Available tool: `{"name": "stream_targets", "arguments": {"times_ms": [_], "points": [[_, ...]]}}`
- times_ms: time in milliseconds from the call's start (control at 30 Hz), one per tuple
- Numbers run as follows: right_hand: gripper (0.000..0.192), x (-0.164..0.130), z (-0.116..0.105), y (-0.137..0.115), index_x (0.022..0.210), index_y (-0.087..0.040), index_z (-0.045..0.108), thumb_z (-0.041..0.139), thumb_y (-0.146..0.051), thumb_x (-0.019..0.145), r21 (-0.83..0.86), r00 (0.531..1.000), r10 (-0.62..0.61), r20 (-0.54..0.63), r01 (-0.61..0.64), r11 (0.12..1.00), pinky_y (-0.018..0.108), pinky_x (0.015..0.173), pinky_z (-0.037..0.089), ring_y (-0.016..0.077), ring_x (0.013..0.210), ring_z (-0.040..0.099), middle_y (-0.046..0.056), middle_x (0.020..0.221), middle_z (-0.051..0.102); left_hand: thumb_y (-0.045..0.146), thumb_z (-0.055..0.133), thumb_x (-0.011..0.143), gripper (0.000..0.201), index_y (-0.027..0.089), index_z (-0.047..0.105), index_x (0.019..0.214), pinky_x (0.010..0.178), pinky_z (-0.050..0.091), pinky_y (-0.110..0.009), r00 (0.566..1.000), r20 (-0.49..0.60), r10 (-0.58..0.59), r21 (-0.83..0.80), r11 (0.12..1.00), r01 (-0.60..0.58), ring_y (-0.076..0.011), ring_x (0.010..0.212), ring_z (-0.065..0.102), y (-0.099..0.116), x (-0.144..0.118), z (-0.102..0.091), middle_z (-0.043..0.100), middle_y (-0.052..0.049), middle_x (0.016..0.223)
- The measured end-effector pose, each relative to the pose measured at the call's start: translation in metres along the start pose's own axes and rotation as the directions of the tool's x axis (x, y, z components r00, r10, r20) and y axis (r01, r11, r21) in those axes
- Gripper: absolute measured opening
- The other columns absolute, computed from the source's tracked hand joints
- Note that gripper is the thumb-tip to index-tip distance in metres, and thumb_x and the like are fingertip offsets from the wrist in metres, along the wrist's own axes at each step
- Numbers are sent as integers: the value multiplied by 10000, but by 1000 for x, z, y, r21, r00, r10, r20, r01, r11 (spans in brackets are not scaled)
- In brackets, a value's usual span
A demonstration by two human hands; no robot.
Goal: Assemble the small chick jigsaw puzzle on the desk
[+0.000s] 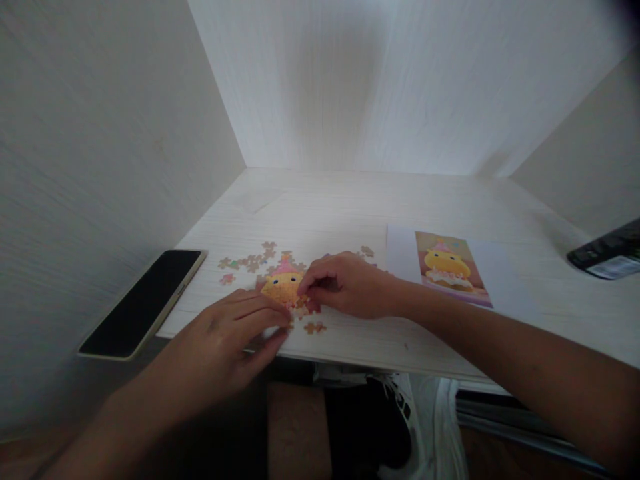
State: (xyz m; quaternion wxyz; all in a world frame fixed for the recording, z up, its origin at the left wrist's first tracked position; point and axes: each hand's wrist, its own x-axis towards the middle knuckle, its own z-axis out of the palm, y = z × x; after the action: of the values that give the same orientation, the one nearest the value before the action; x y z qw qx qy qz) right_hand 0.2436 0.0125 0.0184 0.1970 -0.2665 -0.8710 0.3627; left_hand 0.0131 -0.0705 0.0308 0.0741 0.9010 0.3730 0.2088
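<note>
Two bare hands, left (227, 337) and right (345, 283). One partly built yellow chick jigsaw puzzle (283, 287). About a dozen small loose cardboard puzzle pieces (250, 261). One flat black phone (145, 301). One printed yellow chick picture sheet (450, 268). One dark shiny packet (607, 253).

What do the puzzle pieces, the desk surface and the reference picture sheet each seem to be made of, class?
Puzzle pieces: likely printed cardboard, matte; thin, flat, with brownish tabbed edges.
Desk surface: pale wood-grain board, probably laminate; fine straight grain lines, dull sheen.
Reference picture sheet: looks like paper, white-bordered print, lying flat, slightly glossy perhaps.
</note>
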Motion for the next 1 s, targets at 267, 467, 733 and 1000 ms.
{"name": "stream_targets", "arguments": {"times_ms": [267, 467, 733, 1000], "points": [[250, 0, 0, 0, 942, -153, 732, 547, -47, 811, 0, 1000, 10, 2, -10, 1000, 219, 680, 424, 96, 718, 604, 26, 827, 730, 163, 625, 885, 142, 212, 726, 973, 907, 560, -346, 999, 33, 33, -19, 999, -33, -175, 931, 693, -1, 5, -5, 748, -19, 984], [242, 0, 0, -1, 948, -136, 731, 553, -41, 815, 1, 1000, -2, -9, 2, 1000, 220, 690, 430, 96, 723, 606, 34, 822, 724, 172, 629, 886, 133, 209, 732, 961, 911, 555, -362, 999, 39, 18, -15, 1000, -18, -175, 922, 692, -5, 5, -6, 744, -20, 1000], [194, -1, 1, 1, 962, -140, 722, 568, -110, 848, 120, 998, 49, -38, -44, 992, 233, 670, 439, 97, 699, 602, 32, 807, 718, 174, 597, 915, 172, 207, 738, 1009, 865, 558, -358, 999, 31, 25, 10, 1000, -26, -194, 967, 661, -5, 5, -2, 707, -58, 1060], [136, -4, -3, -8, 870, -148, 741, 617, -186, 827, 31, 985, 163, -63, -161, 986, 225, 560, 370, 87, 589, 537, 2, 671, 672, 189, 608, 915, 160, 177, 732, 1015, 901, 558, -381, 997, -79, 2, 14, 1000, -1, -208, 985, 646, -1, 8, 11, 703, -76, 1047]]}}
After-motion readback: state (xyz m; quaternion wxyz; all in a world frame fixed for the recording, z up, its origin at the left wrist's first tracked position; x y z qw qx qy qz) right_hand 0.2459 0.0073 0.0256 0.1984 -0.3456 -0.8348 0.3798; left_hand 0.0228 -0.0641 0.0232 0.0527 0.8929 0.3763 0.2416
